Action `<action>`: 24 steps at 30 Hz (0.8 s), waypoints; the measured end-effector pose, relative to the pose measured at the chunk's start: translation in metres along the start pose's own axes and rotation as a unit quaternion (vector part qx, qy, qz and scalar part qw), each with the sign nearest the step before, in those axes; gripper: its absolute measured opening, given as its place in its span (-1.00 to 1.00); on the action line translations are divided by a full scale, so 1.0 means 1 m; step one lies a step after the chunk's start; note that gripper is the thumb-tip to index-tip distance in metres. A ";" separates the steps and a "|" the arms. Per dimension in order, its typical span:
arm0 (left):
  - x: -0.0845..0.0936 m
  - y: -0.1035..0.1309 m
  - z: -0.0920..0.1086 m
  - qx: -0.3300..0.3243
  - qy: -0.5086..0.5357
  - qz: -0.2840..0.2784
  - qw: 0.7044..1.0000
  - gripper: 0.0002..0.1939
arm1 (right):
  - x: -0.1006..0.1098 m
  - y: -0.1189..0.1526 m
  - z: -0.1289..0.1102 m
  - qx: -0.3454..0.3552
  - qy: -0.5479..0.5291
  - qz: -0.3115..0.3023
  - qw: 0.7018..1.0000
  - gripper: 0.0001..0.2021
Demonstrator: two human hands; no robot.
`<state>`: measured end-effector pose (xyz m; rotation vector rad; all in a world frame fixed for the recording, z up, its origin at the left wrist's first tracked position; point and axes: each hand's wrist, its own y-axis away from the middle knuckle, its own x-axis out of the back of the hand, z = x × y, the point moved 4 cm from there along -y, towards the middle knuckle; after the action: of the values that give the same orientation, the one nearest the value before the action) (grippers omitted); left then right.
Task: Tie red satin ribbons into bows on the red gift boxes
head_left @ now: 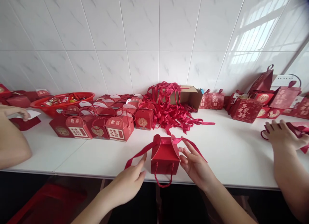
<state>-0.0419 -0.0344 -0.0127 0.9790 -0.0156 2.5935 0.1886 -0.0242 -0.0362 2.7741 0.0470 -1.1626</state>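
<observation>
A small red gift box (165,158) stands at the table's front edge, its rope handle hanging down in front. A red ribbon (140,153) runs through its top, with one end out to each side. Left of the box is my left hand (130,182), fingers stretched and near the ribbon's left part, holding nothing that shows. My right hand (194,162) is at the box's right side, palm turned up and fingers partly curled and apart, close beneath the ribbon's right end.
Behind lie a heap of red ribbons (171,111) and a cardboard box (189,96). Rows of red boxes (98,132) and a red basin (88,98) stand left, more boxes (246,109) right. Other people's hands (281,133) work at both sides of the white table (231,153).
</observation>
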 end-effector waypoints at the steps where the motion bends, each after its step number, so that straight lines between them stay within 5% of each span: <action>1: -0.002 -0.005 -0.005 0.018 0.045 -0.007 0.999 -0.45 | 0.000 -0.003 0.001 0.002 -0.058 0.006 0.998 -0.49; 5: 0.002 -0.020 -0.011 0.027 0.317 0.047 0.947 -0.42 | 0.001 -0.013 0.002 0.003 -0.190 0.022 0.982 -0.73; 10: 0.018 -0.026 -0.006 0.042 0.619 0.131 0.773 -0.92 | 0.009 -0.016 -0.005 0.026 -0.165 0.073 0.983 -0.94; 13: 0.027 -0.026 -0.007 0.058 0.678 0.189 0.708 -0.90 | 0.014 -0.015 -0.013 0.058 -0.098 0.089 0.989 -0.91; 18: 0.036 -0.023 -0.002 0.057 0.680 0.230 0.694 -0.82 | 0.015 -0.011 -0.033 0.132 0.002 0.080 0.988 -0.83; 24: 0.056 -0.023 0.006 0.015 0.620 0.280 0.733 -0.88 | 0.004 -0.008 -0.056 0.192 0.036 0.111 0.975 -0.82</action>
<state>-0.0689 0.0052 0.0253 -1.0752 0.0915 3.2146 0.2302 -0.0088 -0.0010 3.0412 -0.5202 -1.1135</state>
